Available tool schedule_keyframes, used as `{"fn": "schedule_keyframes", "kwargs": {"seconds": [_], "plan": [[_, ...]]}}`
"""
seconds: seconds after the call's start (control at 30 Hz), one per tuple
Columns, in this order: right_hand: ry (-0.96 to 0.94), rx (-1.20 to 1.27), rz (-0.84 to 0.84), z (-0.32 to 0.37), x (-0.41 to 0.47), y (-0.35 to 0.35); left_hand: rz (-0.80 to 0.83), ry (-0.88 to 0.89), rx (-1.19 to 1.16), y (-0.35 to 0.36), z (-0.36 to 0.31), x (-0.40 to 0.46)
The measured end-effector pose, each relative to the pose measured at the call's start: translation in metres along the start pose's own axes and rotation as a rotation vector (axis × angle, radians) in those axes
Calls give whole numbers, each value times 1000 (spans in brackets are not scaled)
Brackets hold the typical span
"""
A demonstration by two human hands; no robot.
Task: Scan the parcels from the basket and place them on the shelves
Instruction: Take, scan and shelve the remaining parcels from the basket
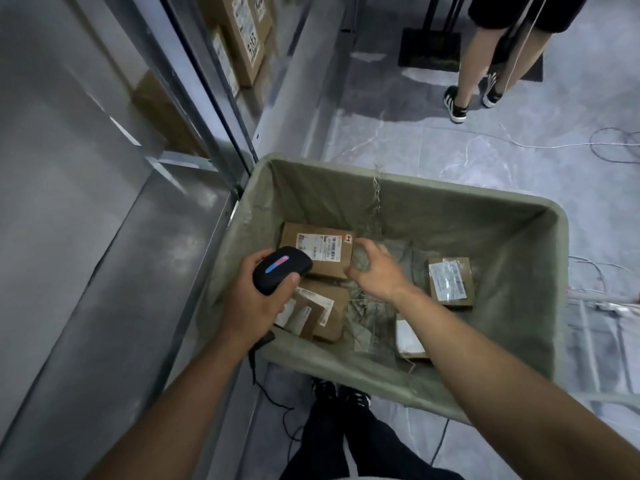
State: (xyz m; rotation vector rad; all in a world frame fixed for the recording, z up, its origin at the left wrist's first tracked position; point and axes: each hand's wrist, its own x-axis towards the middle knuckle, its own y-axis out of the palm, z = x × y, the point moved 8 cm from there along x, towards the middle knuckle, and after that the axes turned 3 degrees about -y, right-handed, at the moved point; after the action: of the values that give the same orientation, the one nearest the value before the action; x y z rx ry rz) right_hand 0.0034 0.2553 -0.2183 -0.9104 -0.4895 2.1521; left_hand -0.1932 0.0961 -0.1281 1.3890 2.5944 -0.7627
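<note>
1. Scanner (281, 270), black with a lit blue and red strip, sits in the left hand (254, 299), whose fingers and thumb wrap round its body; its nose points down toward the parcels, and its cable trails off below the wrist.
2. The right hand (375, 271) reaches into the basket (346, 370) with fingers loosely curled and holding nothing, its fingertips at the right edge of the labelled parcel (317, 249); whether they touch the cardboard I cannot tell, as the hand is blurred.
3. That parcel lies label-up against the far left of the basket floor, its barcode in plain view just beyond the scanner.
4. A second parcel (317, 313) lies just nearer, partly under the left hand; a third (450, 282) lies well apart to the right, and a white-faced one (410, 337) is half hidden by the right forearm.
5. The step in hand looks like picking and scanning the labelled parcel. The next move likely calls for a firm grip on it, the barcode held to the scanner, then a lift toward the metal shelves (114, 216) at left, where other boxes (242, 32) already stand.
</note>
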Motion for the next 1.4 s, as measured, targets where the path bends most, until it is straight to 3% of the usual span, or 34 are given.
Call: {"fn": "schedule_keyframes", "kwargs": {"seconds": [0.57, 0.83, 1.1, 1.4], "plan": [[-93, -310, 228, -50, 130, 58, 104, -165, -11, 30, 31, 61], [-161, -346, 185, -69, 160, 72, 141, -221, -32, 39, 39, 67], [-205, -462, 263, -90, 173, 89, 137, -243, -27, 40, 40, 67], [-225, -408, 216, -74, 151, 75, 105, -227, -41, 35, 34, 60]]}}
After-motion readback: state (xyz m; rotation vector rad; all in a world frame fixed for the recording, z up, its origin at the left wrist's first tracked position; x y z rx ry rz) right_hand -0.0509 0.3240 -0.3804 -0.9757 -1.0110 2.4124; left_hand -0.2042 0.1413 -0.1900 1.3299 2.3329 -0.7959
